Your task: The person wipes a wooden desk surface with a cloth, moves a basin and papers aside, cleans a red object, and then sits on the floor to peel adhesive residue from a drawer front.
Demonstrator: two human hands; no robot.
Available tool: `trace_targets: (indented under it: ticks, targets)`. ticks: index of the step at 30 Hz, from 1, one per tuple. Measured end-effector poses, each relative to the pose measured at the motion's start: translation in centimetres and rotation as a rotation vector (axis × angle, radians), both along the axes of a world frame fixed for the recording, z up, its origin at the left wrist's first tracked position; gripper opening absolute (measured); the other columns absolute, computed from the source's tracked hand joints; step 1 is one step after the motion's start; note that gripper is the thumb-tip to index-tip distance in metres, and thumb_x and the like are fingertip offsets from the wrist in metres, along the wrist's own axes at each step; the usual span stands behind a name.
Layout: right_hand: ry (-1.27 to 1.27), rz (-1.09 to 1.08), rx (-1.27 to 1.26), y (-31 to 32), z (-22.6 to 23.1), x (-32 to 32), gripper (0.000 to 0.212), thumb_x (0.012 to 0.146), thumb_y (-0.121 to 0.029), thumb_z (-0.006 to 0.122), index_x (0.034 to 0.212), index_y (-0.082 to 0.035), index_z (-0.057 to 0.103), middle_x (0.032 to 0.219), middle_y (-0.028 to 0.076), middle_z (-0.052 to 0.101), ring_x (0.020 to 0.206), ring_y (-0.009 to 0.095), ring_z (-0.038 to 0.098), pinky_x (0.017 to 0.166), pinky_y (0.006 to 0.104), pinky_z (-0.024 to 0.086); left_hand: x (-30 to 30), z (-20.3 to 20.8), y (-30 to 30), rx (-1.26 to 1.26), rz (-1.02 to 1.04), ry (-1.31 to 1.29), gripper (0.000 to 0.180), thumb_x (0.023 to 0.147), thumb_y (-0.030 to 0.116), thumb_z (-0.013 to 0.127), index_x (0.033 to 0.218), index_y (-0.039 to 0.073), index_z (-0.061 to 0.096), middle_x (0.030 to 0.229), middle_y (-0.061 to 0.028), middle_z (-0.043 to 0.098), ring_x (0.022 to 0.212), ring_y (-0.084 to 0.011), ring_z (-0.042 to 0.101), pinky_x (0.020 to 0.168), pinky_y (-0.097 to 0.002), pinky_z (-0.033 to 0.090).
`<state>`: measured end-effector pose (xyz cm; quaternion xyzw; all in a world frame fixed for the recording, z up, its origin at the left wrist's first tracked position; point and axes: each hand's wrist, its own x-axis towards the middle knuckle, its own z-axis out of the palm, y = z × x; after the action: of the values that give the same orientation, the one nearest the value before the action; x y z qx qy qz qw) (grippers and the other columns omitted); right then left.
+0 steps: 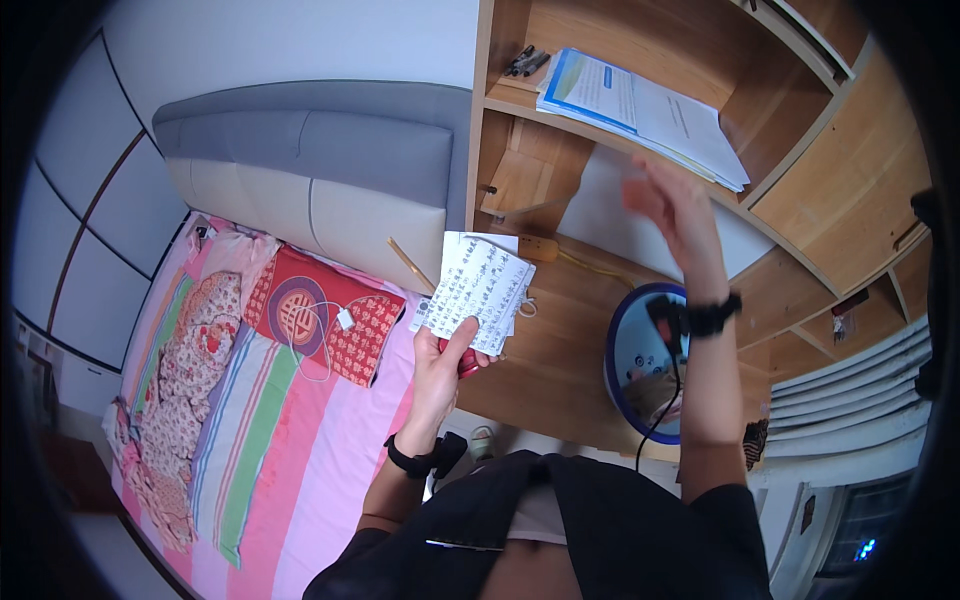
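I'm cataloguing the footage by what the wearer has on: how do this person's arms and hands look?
Both the left hand and the right hand are gloveless. Short black sleeves leave the forearms bare. Each wrist has a black band with a dark device attached; a thin black cable hangs beside the right one.

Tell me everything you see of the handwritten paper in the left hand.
The handwritten paper is a thin white sheet, slightly bowed, dark writing covering its upper face. It is slanted in view, more white paper showing behind. The left hand grips its lower edge, thumb on top. It appears over the left end of the wooden desk; whether they touch is unclear.
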<state>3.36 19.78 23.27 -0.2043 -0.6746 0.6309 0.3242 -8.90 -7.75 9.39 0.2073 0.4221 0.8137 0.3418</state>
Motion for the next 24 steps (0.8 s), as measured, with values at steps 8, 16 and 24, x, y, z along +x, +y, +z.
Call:
trace_targets:
  ticks: [8, 16, 24]
  targets:
    - [0.067, 0.264, -0.167, -10.5, -8.1, 1.0, 0.044, 0.096, -0.021, 0.061, 0.133, -0.001, 0.048, 0.117, 0.01, 0.063, 0.108, 0.018, 0.06, 0.096, 0.0339, 0.047, 2.6, 4.3, 5.2, 0.018, -0.154, 0.176, 0.013, 0.098, 0.01, 0.058, 0.105, -0.002, 0.059, 0.076, -0.0047, 0.063, 0.061, -0.0086, 0.059, 0.059, -0.0225, 0.05]
    - [0.055, -0.123, 0.072, -2.8, 0.0, 3.2, 0.051, 0.093, -0.01, 0.063, 0.137, 0.003, 0.042, 0.119, 0.009, 0.063, 0.104, 0.015, 0.061, 0.09, 0.0291, 0.049, 1.6, 8.5, 9.4, -0.075, -0.449, 0.489, 0.03, 0.099, 0.01, 0.057, 0.125, -0.002, 0.052, 0.079, -0.003, 0.062, 0.061, -0.0056, 0.054, 0.057, -0.0199, 0.045]
    - [-0.359, -0.768, 0.783, 10.9, 4.8, 1.1, 0.059, 0.091, -0.014, 0.064, 0.145, -0.012, 0.04, 0.131, 0.031, 0.053, 0.119, 0.037, 0.057, 0.1, 0.0478, 0.045, -0.7, 12.0, 14.9, -0.07, -0.216, 0.646, 0.05, 0.096, 0.014, 0.063, 0.139, -0.002, 0.041, 0.069, -0.0043, 0.065, 0.052, -0.0048, 0.05, 0.049, -0.0197, 0.042]
